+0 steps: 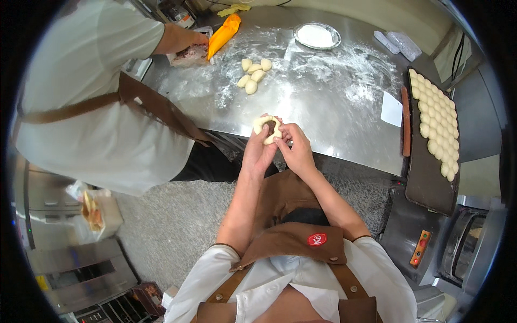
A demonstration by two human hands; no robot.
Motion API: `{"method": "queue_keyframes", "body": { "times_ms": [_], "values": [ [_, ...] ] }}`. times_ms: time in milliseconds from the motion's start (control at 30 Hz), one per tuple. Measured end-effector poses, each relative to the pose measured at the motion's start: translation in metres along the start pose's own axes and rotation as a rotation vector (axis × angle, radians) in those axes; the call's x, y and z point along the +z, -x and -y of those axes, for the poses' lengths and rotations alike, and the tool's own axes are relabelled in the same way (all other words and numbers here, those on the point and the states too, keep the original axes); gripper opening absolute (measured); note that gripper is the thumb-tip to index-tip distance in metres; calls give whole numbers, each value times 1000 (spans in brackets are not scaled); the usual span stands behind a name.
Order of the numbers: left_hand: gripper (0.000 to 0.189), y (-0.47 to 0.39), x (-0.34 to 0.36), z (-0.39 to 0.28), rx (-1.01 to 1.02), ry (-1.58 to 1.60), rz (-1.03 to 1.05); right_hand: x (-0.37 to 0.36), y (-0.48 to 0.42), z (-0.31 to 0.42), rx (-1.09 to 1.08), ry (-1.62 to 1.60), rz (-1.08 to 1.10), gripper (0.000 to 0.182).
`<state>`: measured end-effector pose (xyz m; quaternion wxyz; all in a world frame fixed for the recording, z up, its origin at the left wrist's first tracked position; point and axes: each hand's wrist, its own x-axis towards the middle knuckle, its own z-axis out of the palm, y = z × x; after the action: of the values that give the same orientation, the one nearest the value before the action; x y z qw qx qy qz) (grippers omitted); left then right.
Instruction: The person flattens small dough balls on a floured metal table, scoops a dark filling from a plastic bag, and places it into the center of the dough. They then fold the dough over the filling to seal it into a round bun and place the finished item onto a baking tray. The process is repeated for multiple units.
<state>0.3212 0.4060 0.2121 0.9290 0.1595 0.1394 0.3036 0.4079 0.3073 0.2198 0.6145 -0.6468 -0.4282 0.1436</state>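
Observation:
Cupped in my left hand point(258, 153) is a round of pale dough point(261, 122) with dark brown filling point(271, 127) in its middle. My left thumb lies against the filling. The fingers and thumb of my right hand point(297, 147) pinch the dough's right rim, which is folded up unevenly around the filling. Both hands are above the front edge of the steel worktable point(339, 133). Farther back on the table lie several dough pieces point(251, 87) in a loose group.
A co-worker's hand point(200, 39) reaches into a tub of dark filling point(190, 56) beside an orange piping bag point(224, 35). A bowl of flour point(317, 36) stands at the back. On the right, a dark tray point(424, 173) holds rows of dough balls point(438, 117), beside a rolling pin point(405, 121).

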Motion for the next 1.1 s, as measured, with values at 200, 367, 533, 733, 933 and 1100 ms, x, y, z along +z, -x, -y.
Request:
{"method": "queue_keyframes", "body": {
  "times_ms": [200,367,533,733,933,1100],
  "values": [
    [29,-7,-11,0,-22,103,23,7,-6,-13,-25,59,-73,10],
    [29,-13,-16,-3,-8,143,-26,10,-9,-12,27,13,-48,12],
    [37,-21,-27,-15,-82,335,172,12,-10,-15,6,-51,-26,19],
    [46,-20,-12,-25,10,190,209,17,-13,-13,19,-88,-19,24],
    [46,-13,-56,-18,-81,193,158,21,-1,-27,108,-80,72,31],
    [34,-4,-42,-19,12,-81,127,25,4,-23,65,-73,16,35]
  ]
}}
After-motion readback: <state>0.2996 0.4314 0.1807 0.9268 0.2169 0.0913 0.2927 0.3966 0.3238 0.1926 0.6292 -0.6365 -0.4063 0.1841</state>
